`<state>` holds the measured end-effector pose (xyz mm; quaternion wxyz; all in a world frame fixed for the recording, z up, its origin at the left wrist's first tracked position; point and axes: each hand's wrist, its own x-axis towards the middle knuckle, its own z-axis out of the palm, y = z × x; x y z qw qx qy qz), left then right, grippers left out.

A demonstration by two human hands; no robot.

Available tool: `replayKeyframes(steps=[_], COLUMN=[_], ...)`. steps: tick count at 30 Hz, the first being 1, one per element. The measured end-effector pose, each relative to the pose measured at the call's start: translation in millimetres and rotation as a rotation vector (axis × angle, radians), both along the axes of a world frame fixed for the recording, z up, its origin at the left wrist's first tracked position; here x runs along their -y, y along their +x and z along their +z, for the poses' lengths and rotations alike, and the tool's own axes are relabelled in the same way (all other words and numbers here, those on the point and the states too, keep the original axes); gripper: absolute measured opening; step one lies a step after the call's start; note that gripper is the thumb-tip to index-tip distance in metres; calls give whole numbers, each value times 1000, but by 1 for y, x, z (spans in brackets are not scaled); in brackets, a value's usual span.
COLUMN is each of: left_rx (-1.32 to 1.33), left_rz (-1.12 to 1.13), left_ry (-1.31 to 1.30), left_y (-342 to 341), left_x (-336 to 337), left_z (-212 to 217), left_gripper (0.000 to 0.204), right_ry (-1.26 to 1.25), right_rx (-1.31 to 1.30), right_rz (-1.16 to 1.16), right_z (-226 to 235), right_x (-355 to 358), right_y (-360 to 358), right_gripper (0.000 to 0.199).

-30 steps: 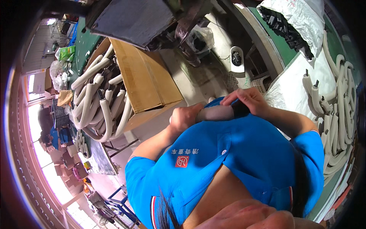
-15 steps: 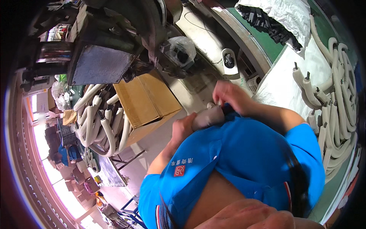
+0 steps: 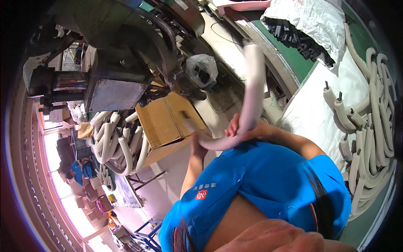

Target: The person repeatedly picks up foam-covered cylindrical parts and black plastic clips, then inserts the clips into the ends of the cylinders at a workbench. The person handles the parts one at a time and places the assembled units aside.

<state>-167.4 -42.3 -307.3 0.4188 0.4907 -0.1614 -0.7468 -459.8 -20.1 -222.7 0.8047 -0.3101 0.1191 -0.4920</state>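
A bent tube in a pale grey foam sleeve is held in front of my chest. One arm of it stands up away from me; the other curves left to a blurred dark tip. My right hand is closed around the bend, with fingertips showing on its left side. At the left part of the curve, my left hand grips the sleeve, its fingers partly hidden behind it. Left of my hands, an open cardboard box has similar foam-covered tubes beside its flap.
A dark machine with a metal block looms at the upper left. On the right-hand green table lie a white sack spilling black parts and a pile of foam-covered tubes. A clear plastic bag sits beyond the box.
The foam-covered tube has swung up into full view, where only a short part showed before. My right hand has come down onto its bend. The view has shifted slightly.
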Motion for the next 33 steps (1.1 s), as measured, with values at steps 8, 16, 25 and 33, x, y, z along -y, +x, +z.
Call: replayKeyframes(steps=[8,16,25,33], left_rx=[-225,247,-390,-609], left_rz=[-516,-838,-1088,-987], left_ry=[-799,-525,-453,-445], left_y=[-176,-185,-151,-139], left_x=[47,36,39,47], left_z=[153,159,173,177], left_gripper=[68,52,98,104], right_ry=[-166,-512,-178,-430], right_rx=[-496,-1124,-2840,-2887], right_rz=[-10,-84,-633,-767], right_z=[-11,-74,-117,-116], right_x=[-20,16,105,100], right_y=[-9,-86,-291,-312], right_gripper=[38,45,17,14])
